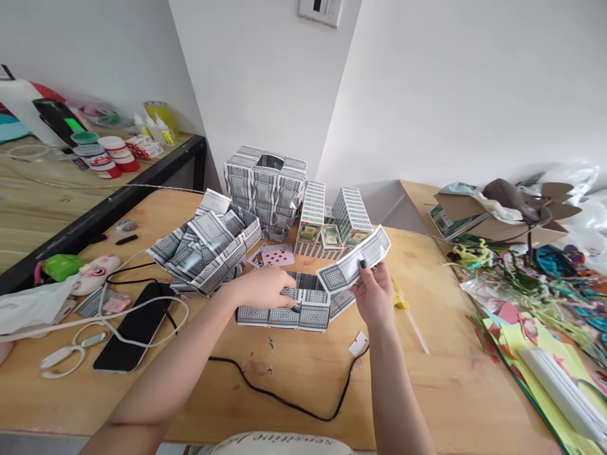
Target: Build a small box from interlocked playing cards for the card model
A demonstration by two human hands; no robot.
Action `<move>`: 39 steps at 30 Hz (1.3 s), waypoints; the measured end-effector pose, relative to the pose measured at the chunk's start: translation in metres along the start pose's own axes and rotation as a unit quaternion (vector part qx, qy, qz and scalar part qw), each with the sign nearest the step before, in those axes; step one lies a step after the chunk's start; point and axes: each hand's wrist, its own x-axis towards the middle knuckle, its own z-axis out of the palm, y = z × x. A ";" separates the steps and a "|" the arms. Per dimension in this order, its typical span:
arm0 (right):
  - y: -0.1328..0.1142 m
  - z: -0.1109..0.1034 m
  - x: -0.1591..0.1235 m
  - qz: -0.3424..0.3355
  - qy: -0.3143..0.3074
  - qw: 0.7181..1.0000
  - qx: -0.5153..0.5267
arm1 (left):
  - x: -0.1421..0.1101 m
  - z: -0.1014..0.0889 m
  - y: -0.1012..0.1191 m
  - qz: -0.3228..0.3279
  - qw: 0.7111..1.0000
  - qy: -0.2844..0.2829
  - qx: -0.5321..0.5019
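My left hand (pixel 268 291) grips the near wall of a low box built from folded playing cards (pixel 284 316), its thumb on the outside. Raised over the box's right end, a folded playing card strip (pixel 353 262) with creased, bent ends is pinched in my right hand (pixel 375 287). Another patterned card (pixel 342 303) lies partly under the box's right side. Behind stands a tall woven card box (pixel 265 189) with an opening on top. To the left, an open card-built tray (pixel 208 243) is heaped with loose folded cards. Face-up cards (pixel 277 255) rest on the table between them.
Stacked card packs (pixel 332 218) stand at the back. A black phone (pixel 135 325), scissors (pixel 64 361) and white cable lie left. A black cord (pixel 284 404) crosses the front. A yellow glue gun (pixel 399 296) lies right, partly hidden; craft scraps (pixel 535 303) cover the far right.
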 end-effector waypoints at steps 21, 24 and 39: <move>-0.019 0.019 0.036 -0.013 -0.311 0.927 -0.211 | 0.012 -0.007 -0.012 0.022 0.998 0.004 -0.050; -0.021 0.020 0.037 -0.025 -0.309 0.918 -0.247 | 0.012 -0.008 -0.012 0.020 0.999 0.003 -0.049; -0.013 0.020 0.023 0.040 -0.291 0.927 -0.232 | 0.005 -0.004 -0.009 0.010 1.000 0.010 -0.019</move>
